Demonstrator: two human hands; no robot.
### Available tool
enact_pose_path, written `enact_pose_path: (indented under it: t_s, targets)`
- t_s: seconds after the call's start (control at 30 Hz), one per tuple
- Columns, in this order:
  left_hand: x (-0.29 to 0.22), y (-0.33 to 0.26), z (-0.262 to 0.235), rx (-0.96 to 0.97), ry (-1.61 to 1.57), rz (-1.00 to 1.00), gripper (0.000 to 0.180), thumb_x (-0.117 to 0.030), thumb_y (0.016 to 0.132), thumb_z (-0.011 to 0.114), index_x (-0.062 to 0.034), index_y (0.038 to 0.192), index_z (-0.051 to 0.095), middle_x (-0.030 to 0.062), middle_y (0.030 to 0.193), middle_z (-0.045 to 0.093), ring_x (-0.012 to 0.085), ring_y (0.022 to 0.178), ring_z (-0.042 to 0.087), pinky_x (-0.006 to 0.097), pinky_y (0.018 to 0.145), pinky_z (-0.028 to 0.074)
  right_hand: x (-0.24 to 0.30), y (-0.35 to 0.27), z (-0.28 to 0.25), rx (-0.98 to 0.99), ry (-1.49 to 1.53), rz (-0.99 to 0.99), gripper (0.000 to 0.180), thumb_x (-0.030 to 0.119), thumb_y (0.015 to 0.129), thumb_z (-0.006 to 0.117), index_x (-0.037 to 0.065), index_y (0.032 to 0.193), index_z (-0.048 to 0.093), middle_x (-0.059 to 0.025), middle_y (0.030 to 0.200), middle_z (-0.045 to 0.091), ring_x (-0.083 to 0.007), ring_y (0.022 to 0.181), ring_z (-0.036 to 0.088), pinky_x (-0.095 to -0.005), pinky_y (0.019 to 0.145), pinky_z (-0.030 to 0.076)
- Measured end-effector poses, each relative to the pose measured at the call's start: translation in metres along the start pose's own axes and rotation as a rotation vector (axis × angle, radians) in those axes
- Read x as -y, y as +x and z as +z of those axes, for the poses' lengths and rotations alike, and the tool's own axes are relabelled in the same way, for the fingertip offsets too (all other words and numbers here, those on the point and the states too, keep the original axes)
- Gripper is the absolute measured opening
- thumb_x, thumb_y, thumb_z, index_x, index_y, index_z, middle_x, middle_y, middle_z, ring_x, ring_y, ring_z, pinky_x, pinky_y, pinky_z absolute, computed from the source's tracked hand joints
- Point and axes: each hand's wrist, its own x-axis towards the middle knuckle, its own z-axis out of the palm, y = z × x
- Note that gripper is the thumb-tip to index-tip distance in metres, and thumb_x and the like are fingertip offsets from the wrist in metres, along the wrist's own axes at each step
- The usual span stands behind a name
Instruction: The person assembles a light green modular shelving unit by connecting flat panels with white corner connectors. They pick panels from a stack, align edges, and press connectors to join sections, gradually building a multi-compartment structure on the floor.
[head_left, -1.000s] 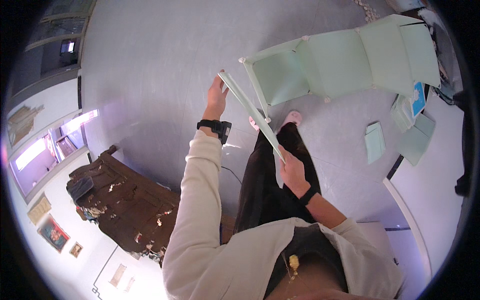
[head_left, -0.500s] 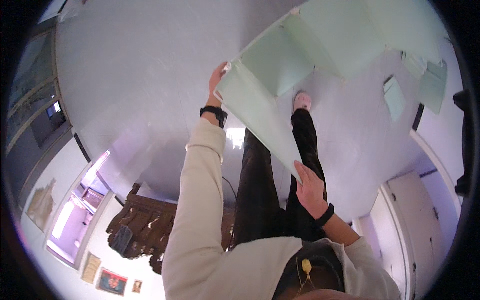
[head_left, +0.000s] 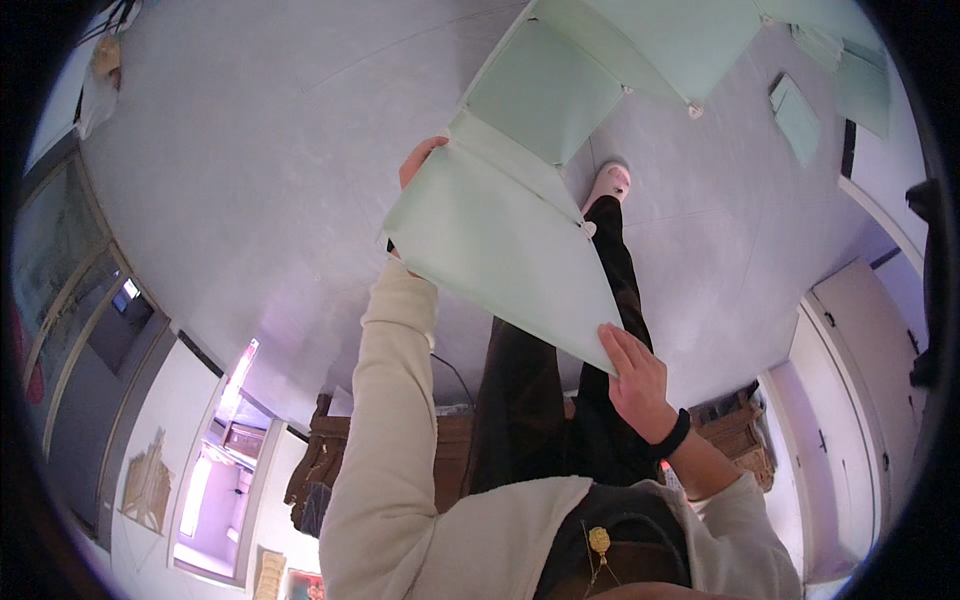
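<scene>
Several pale green panels are joined edge to edge into an open box-like shelf (head_left: 545, 85), with small white connectors (head_left: 695, 111) at their corners. The nearest panel (head_left: 505, 245) slants down toward me, its broad face showing. At its upper left edge is my left hand (head_left: 422, 160), closed round the edge; the panel hides part of the hand and the wrist. My right hand (head_left: 637, 385) grips the panel's near right corner, fingers lying over the top and the thumb out of sight. A white connector (head_left: 588, 230) sits at the panel's right edge, above my leg.
Loose green panels (head_left: 797, 118) lie on the grey floor (head_left: 270, 150) at the far right, by more panels (head_left: 862, 90) leaning near the wall. A dark wooden bench (head_left: 450, 450) is behind my legs. White doors (head_left: 868, 340) stand at the right and a glazed frame (head_left: 85, 310) at the left.
The nearest panel has tilted outward, so more of its face shows. My left hand has shifted slightly left, its wrist now behind the panel. The right hand still grips the corner.
</scene>
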Motion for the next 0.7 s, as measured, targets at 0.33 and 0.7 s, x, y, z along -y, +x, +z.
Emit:
enact_pose_path:
  t_s: [0.33,0.7]
  targets:
    - [-0.025,-0.005,-0.001,0.042,-0.160,-0.172,0.023,-0.010,0.084,0.054,-0.0023,0.106,0.058,0.0020,0.084,0.059,0.0107,0.073,0.055,0.025,0.065,0.046,0.012,0.001,-0.006,0.032,0.018,0.040,0.065,0.000,0.067,0.061,0.006,0.129,0.045,-0.0129,0.121,0.054,-0.0284,0.109,0.054,-0.0358,0.085,0.049]
    - [-0.001,0.005,-0.012,0.104,-0.051,-0.131,0.031,-0.016,0.085,0.056,-0.0049,0.114,0.055,0.0038,0.092,0.061,0.0125,0.079,0.059,0.027,0.067,0.050,0.004,0.007,-0.001,0.002,-0.017,0.016,0.061,0.001,0.069,0.062,0.006,0.127,0.046,-0.0131,0.120,0.055,-0.0281,0.108,0.055,-0.0357,0.083,0.050]
